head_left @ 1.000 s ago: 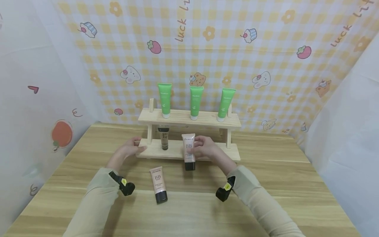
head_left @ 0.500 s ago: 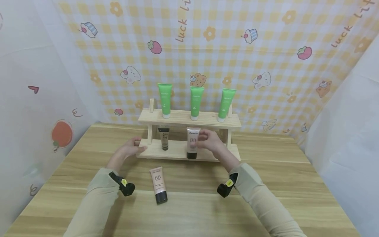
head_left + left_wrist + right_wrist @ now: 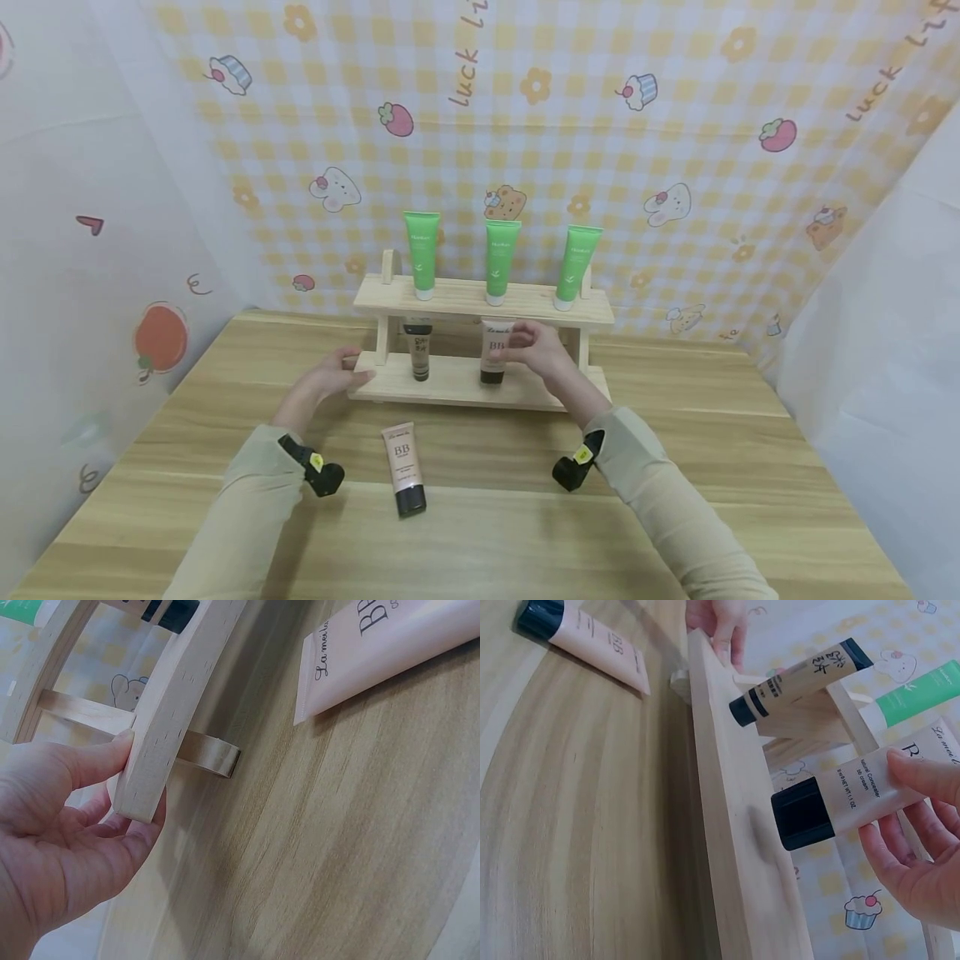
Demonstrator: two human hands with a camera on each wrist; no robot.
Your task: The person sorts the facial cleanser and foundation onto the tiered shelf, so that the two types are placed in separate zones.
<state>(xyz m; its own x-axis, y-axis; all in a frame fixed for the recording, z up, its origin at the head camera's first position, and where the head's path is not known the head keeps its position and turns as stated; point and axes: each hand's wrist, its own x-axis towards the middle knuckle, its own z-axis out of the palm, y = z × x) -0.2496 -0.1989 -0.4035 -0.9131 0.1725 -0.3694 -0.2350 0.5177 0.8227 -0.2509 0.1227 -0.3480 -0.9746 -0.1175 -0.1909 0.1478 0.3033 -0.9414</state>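
Note:
My right hand (image 3: 542, 350) pinches a pale pink BB cream tube (image 3: 493, 343), upright with its black cap down over the lower board of the wooden shelf rack (image 3: 457, 392). A shadow lies on the board near the cap (image 3: 802, 814) in the right wrist view; I cannot tell whether they touch. With thumb above and fingers below, my left hand (image 3: 67, 817) grips the lower board's left end. A slim tan tube (image 3: 420, 354) with dark ends stands on that board, left of the held tube. Another BB cream tube (image 3: 405, 468) lies on the table before the rack.
Three green tubes (image 3: 423, 254) stand along the rack's upper board (image 3: 457, 292), above the right hand. A checked cloth (image 3: 480, 150) hangs behind the rack, and white cloth covers both sides. The wooden table (image 3: 487, 542) extends in front.
My right hand has carried the BB cream tube from in front of the rack, back and slightly right, over the lower board. The left hand keeps its hold on the board's end.

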